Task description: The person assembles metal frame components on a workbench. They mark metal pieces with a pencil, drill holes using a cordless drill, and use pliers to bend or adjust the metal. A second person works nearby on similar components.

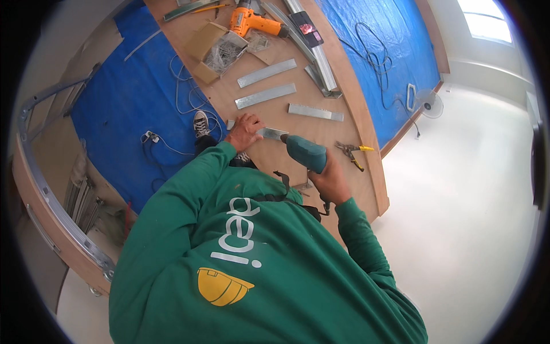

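My right hand [332, 179] is wrapped around the handle of a teal power drill [307, 153]. The drill's nose points left, at the right end of a short galvanized metal strip [271, 133]. Across the strip's left part lies my left hand [245, 133], holding it down on the wooden board [272, 160]. Whether the drill's tip touches the metal is too small to tell. Three similar strips lie apart on the board: an upper one [267, 73], a middle one [265, 96] and one at the right [315, 112].
Yellow-handled tin snips [354, 153] lie right of the drill. Farther off are a cardboard box of small metal pieces [224, 53], an orange drill [256, 23], metal channels [315, 51] and a phone [306, 28]. Blue sheeting [123, 114] with cables flanks the board; a fan [428, 104] stands right.
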Demonstrator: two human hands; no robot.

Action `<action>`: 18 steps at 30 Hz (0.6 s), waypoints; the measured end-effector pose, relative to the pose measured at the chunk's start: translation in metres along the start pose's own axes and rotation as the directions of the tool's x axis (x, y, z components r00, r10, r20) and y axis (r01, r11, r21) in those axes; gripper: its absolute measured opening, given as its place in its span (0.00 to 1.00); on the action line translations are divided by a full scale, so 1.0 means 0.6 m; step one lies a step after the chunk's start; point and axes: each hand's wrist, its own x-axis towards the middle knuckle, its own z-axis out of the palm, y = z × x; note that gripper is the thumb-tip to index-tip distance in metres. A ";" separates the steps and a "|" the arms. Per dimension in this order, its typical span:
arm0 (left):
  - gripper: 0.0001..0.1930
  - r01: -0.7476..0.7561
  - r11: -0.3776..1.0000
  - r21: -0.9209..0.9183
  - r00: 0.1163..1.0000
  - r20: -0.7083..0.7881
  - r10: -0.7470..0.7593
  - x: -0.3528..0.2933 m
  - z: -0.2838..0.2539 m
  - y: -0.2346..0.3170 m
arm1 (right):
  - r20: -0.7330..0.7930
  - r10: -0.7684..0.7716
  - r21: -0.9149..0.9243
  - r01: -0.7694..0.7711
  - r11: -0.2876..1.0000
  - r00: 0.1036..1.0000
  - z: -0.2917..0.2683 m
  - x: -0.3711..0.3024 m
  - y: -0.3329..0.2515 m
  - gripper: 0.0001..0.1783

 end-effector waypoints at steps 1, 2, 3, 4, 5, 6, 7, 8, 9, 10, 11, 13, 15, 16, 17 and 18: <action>0.25 0.013 1.000 -0.010 1.000 0.005 -0.013 0.002 0.000 -0.003 | -0.006 -0.008 -0.038 0.008 0.999 1.000 -0.001 0.000 -0.006 0.36; 0.25 0.023 0.999 -0.023 1.000 0.016 -0.022 0.003 -0.001 -0.002 | 0.008 0.009 -0.006 -0.009 1.000 1.000 -0.003 0.002 -0.005 0.36; 0.25 0.032 0.999 -0.035 0.999 0.027 -0.031 0.003 -0.002 -0.001 | 0.023 0.027 0.025 -0.027 0.999 0.999 -0.005 0.005 -0.001 0.36; 0.25 0.032 0.999 -0.038 0.999 0.027 -0.031 0.001 -0.003 0.001 | 0.038 0.044 0.057 -0.046 0.997 0.998 -0.007 0.007 0.001 0.36; 0.25 0.030 0.999 -0.038 0.999 0.025 -0.029 0.000 -0.002 -0.002 | 0.018 0.016 0.037 -0.017 0.999 1.000 -0.007 0.007 0.002 0.36; 0.25 0.027 0.999 -0.038 0.999 0.024 -0.026 0.001 0.000 -0.005 | -0.001 -0.011 0.017 0.011 1.000 1.000 -0.006 0.004 0.004 0.36; 0.25 0.031 0.998 -0.053 0.999 0.030 -0.029 0.002 0.001 -0.009 | -0.020 -0.039 -0.003 0.039 0.999 0.999 -0.006 0.003 0.005 0.36; 0.25 0.034 0.997 -0.069 0.999 0.041 -0.032 0.003 0.000 -0.007 | -0.013 -0.019 0.015 0.019 1.000 1.000 -0.005 0.004 0.008 0.36; 0.25 0.038 0.996 -0.085 0.998 0.052 -0.034 0.003 -0.002 -0.005 | -0.006 0.001 0.033 -0.001 0.999 1.000 -0.005 0.004 0.013 0.36; 0.25 0.042 0.997 -0.071 0.998 0.048 -0.038 0.002 -0.004 -0.002 | 0.001 0.022 0.051 -0.022 0.998 1.000 -0.005 0.004 0.015 0.36; 0.25 0.043 0.998 -0.055 0.998 0.044 -0.040 0.002 -0.004 -0.001 | -0.001 0.013 0.041 -0.013 0.999 1.000 -0.006 0.004 0.014 0.36; 0.25 0.044 0.998 -0.037 0.998 0.043 -0.042 0.003 -0.007 0.002 | -0.005 -0.003 0.021 0.004 1.000 1.000 -0.009 0.003 0.009 0.36; 0.25 0.045 0.998 -0.035 0.998 0.050 -0.043 0.003 -0.006 0.001 | -0.006 0.010 0.015 -0.010 1.000 1.000 -0.007 0.002 0.010 0.36; 0.25 0.040 0.999 -0.037 0.998 0.041 -0.039 0.003 -0.006 0.000 | -0.007 0.017 0.012 -0.017 1.000 1.000 -0.006 0.002 0.011 0.36; 0.25 0.035 0.999 -0.039 0.999 0.033 -0.034 0.004 -0.005 0.000 | -0.004 0.017 0.016 -0.017 1.000 1.000 -0.007 0.002 0.012 0.36; 0.25 0.030 0.999 -0.042 0.999 0.024 -0.029 0.005 -0.004 0.000 | -0.001 0.017 0.019 -0.016 1.000 1.000 -0.008 0.002 0.012 0.36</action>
